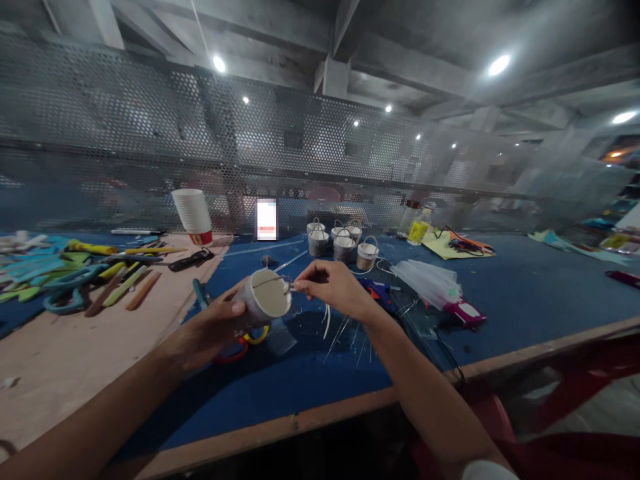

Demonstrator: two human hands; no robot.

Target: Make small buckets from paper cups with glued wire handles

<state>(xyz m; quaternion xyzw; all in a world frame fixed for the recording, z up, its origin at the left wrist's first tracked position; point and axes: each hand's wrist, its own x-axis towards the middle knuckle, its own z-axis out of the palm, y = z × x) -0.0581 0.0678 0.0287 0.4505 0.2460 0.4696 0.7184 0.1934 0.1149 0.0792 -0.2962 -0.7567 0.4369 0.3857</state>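
A small grey cup is tilted so that its pale inside faces me. My left hand is closed around its left side and base. At the cup's right rim, my right hand pinches a thin wire between thumb and fingertips. Part of the wire crosses the cup's mouth. Beyond my hands stand several small cups with looped handles. Scissors with red and yellow handles lie partly hidden below the held cup. Loose thin wires are scattered on the blue table right of the cup.
On the left are stacked paper cups, teal scissors and several tools. To the right lie clear plastic bags, a magenta device, a blue glue gun and a yellow-labelled bottle. A perforated metal screen rises behind.
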